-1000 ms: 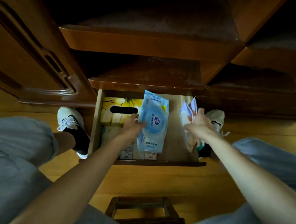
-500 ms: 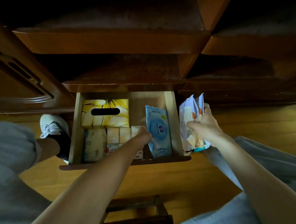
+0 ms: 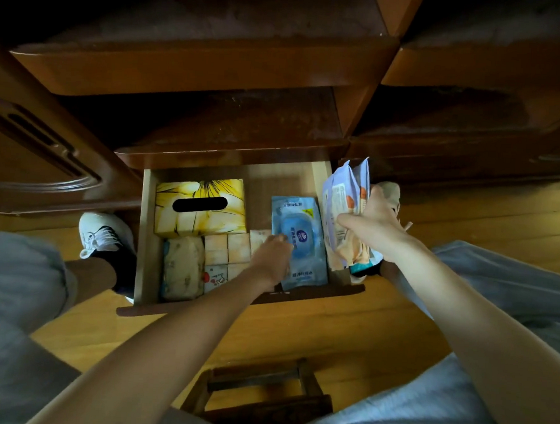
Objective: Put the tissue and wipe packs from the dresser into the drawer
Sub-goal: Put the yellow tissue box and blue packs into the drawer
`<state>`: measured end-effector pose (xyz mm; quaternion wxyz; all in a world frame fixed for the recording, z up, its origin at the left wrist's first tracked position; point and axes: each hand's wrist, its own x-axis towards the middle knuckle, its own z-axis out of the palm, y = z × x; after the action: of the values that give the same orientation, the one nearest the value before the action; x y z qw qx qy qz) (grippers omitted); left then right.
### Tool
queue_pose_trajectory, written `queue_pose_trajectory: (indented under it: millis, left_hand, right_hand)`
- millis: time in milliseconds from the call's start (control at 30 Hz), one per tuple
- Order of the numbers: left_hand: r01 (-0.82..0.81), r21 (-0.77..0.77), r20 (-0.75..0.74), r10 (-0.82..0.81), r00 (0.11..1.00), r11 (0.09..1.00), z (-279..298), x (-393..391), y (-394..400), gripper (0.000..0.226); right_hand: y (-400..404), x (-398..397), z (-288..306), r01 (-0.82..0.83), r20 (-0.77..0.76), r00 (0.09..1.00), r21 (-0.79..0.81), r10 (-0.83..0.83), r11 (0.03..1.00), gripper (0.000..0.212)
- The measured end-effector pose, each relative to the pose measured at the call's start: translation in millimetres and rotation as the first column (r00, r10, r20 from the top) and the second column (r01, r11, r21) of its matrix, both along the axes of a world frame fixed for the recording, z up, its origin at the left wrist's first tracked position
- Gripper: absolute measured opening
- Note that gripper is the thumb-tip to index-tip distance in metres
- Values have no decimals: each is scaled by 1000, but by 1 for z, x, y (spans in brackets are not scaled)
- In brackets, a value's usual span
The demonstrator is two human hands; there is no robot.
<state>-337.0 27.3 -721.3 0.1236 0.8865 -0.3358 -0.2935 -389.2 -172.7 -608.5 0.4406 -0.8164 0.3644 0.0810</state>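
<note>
Drawer: pulled out; blue wipe pack laid flat at right side.
Left hand: rested on pack's left edge; finger state cannot be told.
Right hand: fingers clamped around upright bundle of packs, beside drawer's right wall.

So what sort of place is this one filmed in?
Probably a home bedroom: a dark wooden dresser on a wood floor, its open drawer stocked with a yellow tissue box and wipe packs.
</note>
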Motion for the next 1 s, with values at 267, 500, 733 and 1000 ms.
queue_pose_trajectory:
  millis: [267,500,733,1000]
  left_hand:
    - [355,244,-12,-364,932,902,-12,-6,0,40]
    - [238,87,-164,-222,961,967,3,8,10,47]
    - [277,116,170,-294,941,954,9,49,-20,65]
    - [246,303,151,-301,941,921,-33,73,-56,125]
  right_hand:
    - [5,3,-4,-26,-3,1000,-73,26,997,50]
    - [15,11,-6,-74,-25,997,-152,71,986,53]
    - [13,14,-6,-2,-15,1000,-123,0,992,50]
    - [0,5,-16,36,37,999,-28,-35,999,48]
